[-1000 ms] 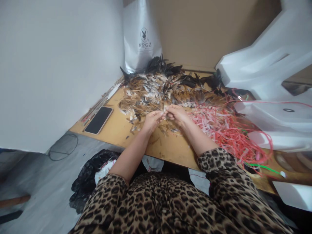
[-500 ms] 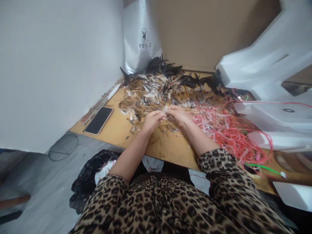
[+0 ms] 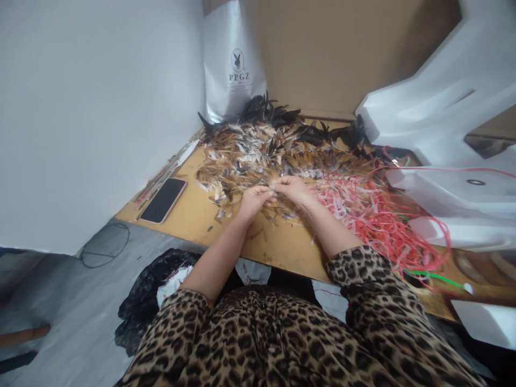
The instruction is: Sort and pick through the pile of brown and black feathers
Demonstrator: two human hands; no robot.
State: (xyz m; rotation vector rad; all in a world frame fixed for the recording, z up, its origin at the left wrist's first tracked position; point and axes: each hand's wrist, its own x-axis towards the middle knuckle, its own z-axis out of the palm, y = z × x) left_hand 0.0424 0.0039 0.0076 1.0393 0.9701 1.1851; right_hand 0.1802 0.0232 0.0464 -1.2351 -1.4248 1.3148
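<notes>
My left hand (image 3: 256,201) and my right hand (image 3: 292,189) meet fingertip to fingertip over the table. Both are closed in a pinch on a small brown feather (image 3: 274,176), whose tip sticks up just past the fingers. Its lower end is hidden between the fingertips. Right behind them spreads a wide pile of brown and white feathers (image 3: 242,153), with long black feathers (image 3: 268,112) along its far edge. A tangle of red and pink ribbon strips (image 3: 374,223) lies to the right of my right forearm.
A phone (image 3: 164,200) lies on the wooden table (image 3: 193,215) at the left. At the back stands a silver-white bag (image 3: 234,97). White moulded foam pieces (image 3: 427,107) rise at the right. A black plastic bag (image 3: 141,301) sits on the floor below the front edge.
Both hands stay together at nearly the same spot, shifting only slightly. The pale fluff seen at the fingertips before is now mostly covered by the fingers.
</notes>
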